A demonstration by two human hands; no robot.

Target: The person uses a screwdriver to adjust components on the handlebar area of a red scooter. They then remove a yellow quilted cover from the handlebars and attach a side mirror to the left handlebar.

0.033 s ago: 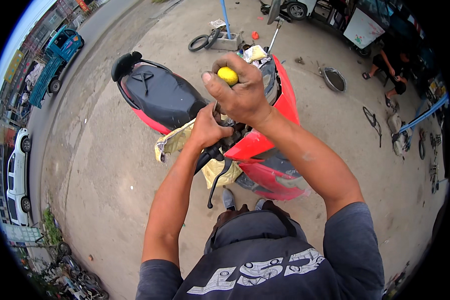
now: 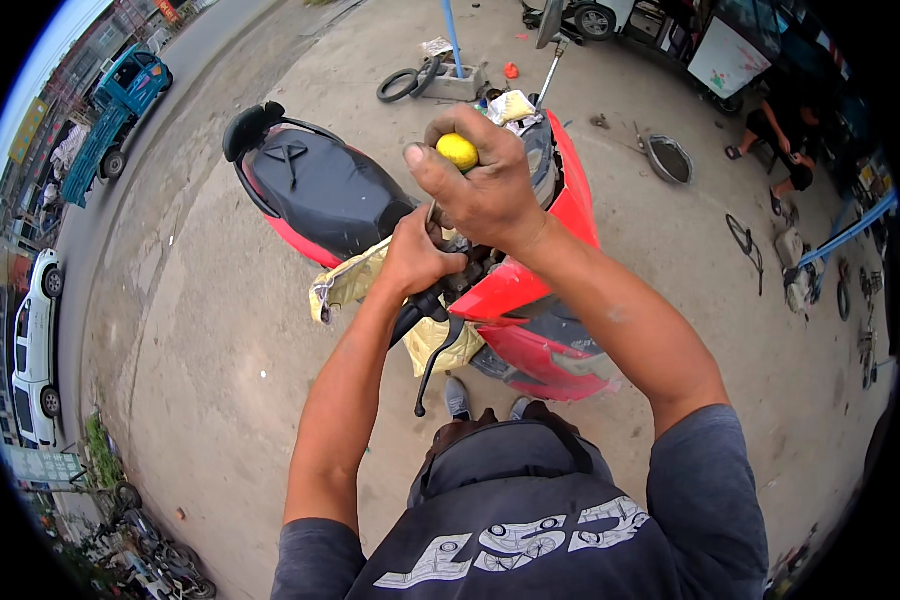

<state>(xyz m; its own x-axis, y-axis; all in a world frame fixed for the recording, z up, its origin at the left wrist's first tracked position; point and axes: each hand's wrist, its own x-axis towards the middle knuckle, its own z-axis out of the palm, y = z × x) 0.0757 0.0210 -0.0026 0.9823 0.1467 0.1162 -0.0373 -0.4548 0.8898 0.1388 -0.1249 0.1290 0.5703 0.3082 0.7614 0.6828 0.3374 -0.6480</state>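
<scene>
Red and black scooter [image 2: 320,190] stands in front of me, its seat to the left and its red front panel [image 2: 560,170] to the right. Over its handlebar area is my right hand [image 2: 480,180], closed round a yellow rounded tool handle [image 2: 457,151]; the tool's lower part is hidden. Just below and to the left, my left hand [image 2: 422,258] is closed at the opened handlebar, fingers pressed against something I cannot make out. A black brake lever [image 2: 438,368] sticks out towards me. Yellow quilted cloth [image 2: 445,345] hangs under the handlebar.
Loose tyres [image 2: 398,86] lie by a concrete block holding a blue pole [image 2: 451,40]. A round basin [image 2: 669,160] sits on the ground to the right, near a seated person [image 2: 785,140]. A white car [image 2: 36,350] and a blue truck [image 2: 115,115] are on the left road.
The blue truck has shifted slightly along the road. Both my hands and the scooter look the same.
</scene>
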